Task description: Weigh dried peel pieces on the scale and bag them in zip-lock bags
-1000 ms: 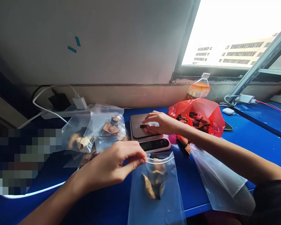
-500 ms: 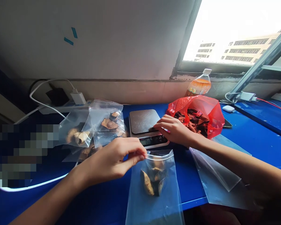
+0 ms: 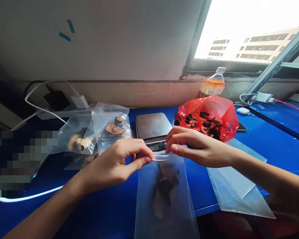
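A clear zip bag (image 3: 166, 212) hangs upright in front of me with several brown dried pieces (image 3: 165, 182) inside, blurred by motion. My left hand (image 3: 126, 161) pinches the left end of its top edge between thumb and fingers. At the right end of that edge, the fingers and thumb of my right hand (image 3: 193, 146) are closed on the bag. Right behind the bag stands a digital kitchen scale (image 3: 153, 125); its plate is bare and its display, partly covered by my hands, reads about zero.
Filled zip bags (image 3: 112, 119) lie at the left near a power strip and white cable. An open red plastic bag (image 3: 229, 119) of dried pieces sits at the right, before an orange drink bottle (image 3: 214, 84). Flat zip bags (image 3: 236, 186) lie by the right table edge.
My right hand has come from the scale's plate to the zip bag's top edge and taken hold there. The pieces in the bag have shifted. My left hand keeps its pinch.
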### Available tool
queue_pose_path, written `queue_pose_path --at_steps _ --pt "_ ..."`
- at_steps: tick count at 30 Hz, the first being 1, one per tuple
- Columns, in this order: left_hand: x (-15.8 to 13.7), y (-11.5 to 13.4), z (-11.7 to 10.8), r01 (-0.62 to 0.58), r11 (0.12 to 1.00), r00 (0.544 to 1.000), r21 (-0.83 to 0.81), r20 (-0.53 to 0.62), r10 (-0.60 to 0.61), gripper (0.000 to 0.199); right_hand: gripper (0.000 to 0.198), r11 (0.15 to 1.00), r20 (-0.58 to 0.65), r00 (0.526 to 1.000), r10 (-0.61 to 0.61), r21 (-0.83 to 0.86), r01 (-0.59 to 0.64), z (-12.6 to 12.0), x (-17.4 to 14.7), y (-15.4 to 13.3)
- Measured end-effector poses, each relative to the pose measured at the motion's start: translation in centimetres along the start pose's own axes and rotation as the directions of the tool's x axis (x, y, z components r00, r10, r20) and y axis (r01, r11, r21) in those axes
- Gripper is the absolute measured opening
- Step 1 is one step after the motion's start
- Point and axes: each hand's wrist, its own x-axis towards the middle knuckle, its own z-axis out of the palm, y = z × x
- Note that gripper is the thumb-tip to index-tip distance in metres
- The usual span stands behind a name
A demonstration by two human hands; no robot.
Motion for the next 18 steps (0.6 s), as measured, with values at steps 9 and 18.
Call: queue_pose_path --at_steps 9,18 --pt "0.1 0.6 -1.2 0.129 0.924 0.94 -0.359 -0.251 -0.229 0.011 0.023 0.996 -0.301 0.95 0.086 0.036 -0.079 0.8 -1.8 -1.3" --pt "0.7 -0.3 -1.0 0.288 0.819 0.865 -0.495 -0.233 -0.445 0.027 0.008 0.996 -0.522 0.851 0.05 -0.032 -0.079 2.2 -1.1 -0.7"
